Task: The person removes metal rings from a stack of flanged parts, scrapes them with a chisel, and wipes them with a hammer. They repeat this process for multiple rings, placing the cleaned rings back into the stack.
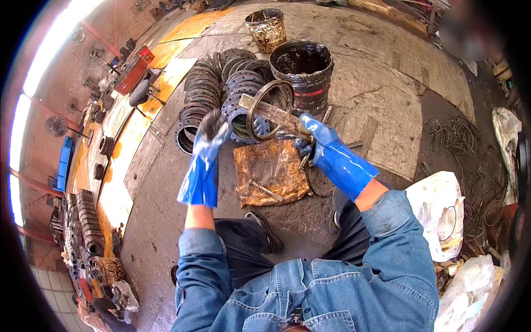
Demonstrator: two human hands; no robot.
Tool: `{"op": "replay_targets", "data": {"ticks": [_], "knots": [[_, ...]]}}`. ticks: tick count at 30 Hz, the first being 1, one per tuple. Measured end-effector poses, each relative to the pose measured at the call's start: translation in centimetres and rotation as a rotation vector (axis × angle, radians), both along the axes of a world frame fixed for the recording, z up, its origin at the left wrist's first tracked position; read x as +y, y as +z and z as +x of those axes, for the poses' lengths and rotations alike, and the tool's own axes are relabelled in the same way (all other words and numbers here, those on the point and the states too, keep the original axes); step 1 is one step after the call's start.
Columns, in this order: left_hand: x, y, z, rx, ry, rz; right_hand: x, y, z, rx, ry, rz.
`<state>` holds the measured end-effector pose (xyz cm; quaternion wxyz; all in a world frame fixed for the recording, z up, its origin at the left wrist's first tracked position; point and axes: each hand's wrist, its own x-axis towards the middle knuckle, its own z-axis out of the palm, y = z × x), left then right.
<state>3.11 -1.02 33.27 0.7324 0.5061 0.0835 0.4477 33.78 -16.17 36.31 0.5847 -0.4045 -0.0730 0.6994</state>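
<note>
Both my hands wear blue rubber gloves. My right hand (318, 141) is closed on a flat, worn bar (275, 115) that points up and left. The bar passes through a dark metal ring (252, 119), which stands tilted around it. My left hand (209, 138) is at the left of the ring, its fingers drawn in at a dark, blackened lump that I cannot make out. Behind my hands lie rows of dark metal flanges (202, 91), stacked leaning on each other. Below the ring is a brown, grease-stained square pad (271, 174) with a thin stick (265, 191) on it.
A black, tar-coated bucket (310, 83) stands just beyond the ring, with a smaller stained bucket (266, 33) farther back. White plastic bags (440, 213) sit at my right near tangled wire (451, 135). More stacked metal parts (88, 221) line the left side.
</note>
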Motion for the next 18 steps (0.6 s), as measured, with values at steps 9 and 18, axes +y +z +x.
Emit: {"op": "replay_targets", "data": {"ticks": [9, 18], "knots": [[2.0, 11.5, 17.6, 1.867, 0.164, 0.984, 0.7, -3.4, 1.1, -0.203, 0.041, 0.172], [1.8, 2.5, 7.6, 1.239, 0.439, 0.324, -1.6, -1.1, 2.2, -1.374, 0.376, 0.309]]}}
